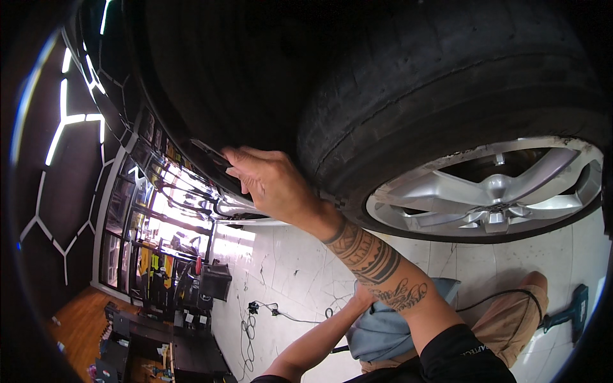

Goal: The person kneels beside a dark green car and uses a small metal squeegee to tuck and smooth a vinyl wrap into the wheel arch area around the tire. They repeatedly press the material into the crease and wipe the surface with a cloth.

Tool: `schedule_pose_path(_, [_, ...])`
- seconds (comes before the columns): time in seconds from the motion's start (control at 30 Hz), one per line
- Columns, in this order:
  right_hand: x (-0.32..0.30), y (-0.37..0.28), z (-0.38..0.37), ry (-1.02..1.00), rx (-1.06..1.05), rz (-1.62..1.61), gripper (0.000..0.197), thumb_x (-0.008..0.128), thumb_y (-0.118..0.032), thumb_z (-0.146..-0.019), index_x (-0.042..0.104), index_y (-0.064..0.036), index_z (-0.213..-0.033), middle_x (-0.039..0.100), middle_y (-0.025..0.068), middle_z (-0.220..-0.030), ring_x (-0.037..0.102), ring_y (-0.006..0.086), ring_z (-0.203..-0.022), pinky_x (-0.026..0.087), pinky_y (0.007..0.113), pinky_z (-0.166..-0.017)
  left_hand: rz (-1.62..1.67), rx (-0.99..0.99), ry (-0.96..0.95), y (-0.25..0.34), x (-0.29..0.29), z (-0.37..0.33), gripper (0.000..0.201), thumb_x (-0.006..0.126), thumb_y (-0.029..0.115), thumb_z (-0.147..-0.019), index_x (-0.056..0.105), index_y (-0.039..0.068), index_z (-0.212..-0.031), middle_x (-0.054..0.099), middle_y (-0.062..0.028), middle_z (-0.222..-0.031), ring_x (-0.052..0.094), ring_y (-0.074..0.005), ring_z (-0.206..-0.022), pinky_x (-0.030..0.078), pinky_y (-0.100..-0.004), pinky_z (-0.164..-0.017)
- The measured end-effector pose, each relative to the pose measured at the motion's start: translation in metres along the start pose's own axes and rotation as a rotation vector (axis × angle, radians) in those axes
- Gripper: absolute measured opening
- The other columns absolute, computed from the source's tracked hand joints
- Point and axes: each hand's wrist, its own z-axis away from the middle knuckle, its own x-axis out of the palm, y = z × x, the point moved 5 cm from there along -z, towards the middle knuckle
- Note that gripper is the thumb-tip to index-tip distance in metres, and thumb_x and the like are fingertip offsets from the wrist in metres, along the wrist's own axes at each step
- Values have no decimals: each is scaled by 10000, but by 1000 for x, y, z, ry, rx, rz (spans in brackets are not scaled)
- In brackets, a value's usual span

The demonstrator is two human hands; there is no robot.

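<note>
My right hand (263, 175), at the end of a tattooed forearm, reaches up into the gap between a black tire (396, 121) and the dark wheel arch edge (198, 153). Its fingers are bent and pressed together against that edge; anything small between them cannot be made out. The silver alloy wheel (466, 188) sits inside the tire, to the right of this hand. My left forearm (319, 341) comes in from the lower left and passes behind the right forearm. There my left hand is hidden, near a grey-blue cloth-like thing (380, 332) over my lap.
A teal corded power tool (575, 313) lies at the far right on the white tiled floor (287, 274), beside my tan-trousered knee (523, 306). Black cables (248, 338) trail over the floor on the left. Farther left stand dark cabinets (198, 351) and a glass front (128, 217).
</note>
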Motion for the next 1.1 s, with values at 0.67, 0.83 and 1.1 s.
schedule_pose_path(0.67, [5, 10, 15, -24, 35, 54, 370, 574, 92, -847, 549, 61, -1215, 648, 182, -986, 653, 204, -666, 532, 259, -535, -10, -32, 75, -2, -1, 3, 258, 570, 64, -884, 523, 13, -1133, 556, -100, -1084, 553, -180, -1012, 482, -307, -889])
schedule_pose_path(0.83, [6, 15, 20, -18, 27, 73, 361, 573, 101, -839, 550, 70, -1198, 641, 189, -974, 682, 233, -737, 530, 263, -533, -17, -16, 55, -1, -3, 4, 255, 567, 69, -889, 520, 13, -1133, 555, -100, -1088, 551, -181, -1020, 481, -309, -893])
schedule_pose_path(1.1, [9, 28, 34, -69, 72, 75, 344, 550, 114, -833, 554, 72, -1174, 636, 205, -962, 686, 285, -786, 553, 300, -582, -37, -2, 47, -2, -2, 2, 252, 562, 76, -895, 515, 12, -1134, 553, -102, -1093, 546, -182, -1032, 478, -311, -900])
